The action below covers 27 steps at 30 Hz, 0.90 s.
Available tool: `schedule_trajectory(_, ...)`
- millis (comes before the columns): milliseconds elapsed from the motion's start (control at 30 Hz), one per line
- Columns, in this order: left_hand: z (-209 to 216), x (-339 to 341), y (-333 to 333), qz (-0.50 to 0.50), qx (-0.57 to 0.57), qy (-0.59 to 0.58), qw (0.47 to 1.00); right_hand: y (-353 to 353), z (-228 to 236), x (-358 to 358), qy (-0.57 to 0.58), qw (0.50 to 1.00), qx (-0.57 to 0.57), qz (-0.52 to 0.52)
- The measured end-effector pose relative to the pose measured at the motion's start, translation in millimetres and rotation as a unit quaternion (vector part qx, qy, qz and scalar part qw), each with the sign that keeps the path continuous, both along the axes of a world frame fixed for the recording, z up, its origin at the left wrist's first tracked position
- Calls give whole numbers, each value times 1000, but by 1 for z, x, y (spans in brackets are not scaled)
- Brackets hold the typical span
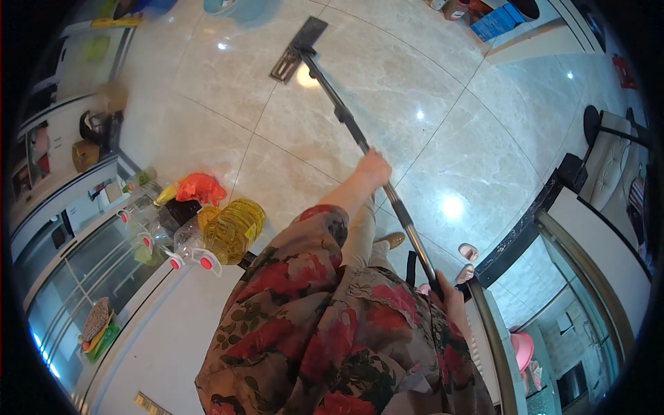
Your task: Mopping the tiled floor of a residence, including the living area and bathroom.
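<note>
A flat mop (353,130) with a dark and silver pole slants across the tiled floor. Its rectangular head (315,31) lies on the tiles far ahead of me, a little left of the middle. My left hand (373,169) is wrapped round the pole about midway along. Lower down, at the pole's near end, my right hand (451,296) grips the dark handle close to my right side. Fingers of both hands are closed on the pole. The lower pole passes in front of my brown shoe (395,239).
Oil jugs with red caps, one large and yellow (234,228), stand at left beside a red plastic bag (200,189). A white cabinet (138,332) is near left. Pink slippers (467,252) lie by a doorway at right. A blue box (496,22) is at far right.
</note>
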<state>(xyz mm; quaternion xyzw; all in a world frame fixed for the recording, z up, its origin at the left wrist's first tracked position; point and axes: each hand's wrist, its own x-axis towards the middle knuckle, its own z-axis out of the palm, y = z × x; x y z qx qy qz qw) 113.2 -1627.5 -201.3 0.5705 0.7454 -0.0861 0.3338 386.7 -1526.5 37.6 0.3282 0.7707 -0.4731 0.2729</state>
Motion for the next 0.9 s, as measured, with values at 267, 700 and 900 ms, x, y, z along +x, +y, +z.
schedule_trajectory(267, 55, 204, -24, -138, 126, -175, 967, -40, 32, 226, -170, 944, -36, -279)
schedule_trajectory(700, 134, 239, 10, 53, 157, -157, 974, 27, 208, 225, 219, 862, 457, -10)
schedule_trajectory(900, 79, 208, -49, -34, 111, -147, 982, 45, 197, 226, 249, 940, -227, -44)
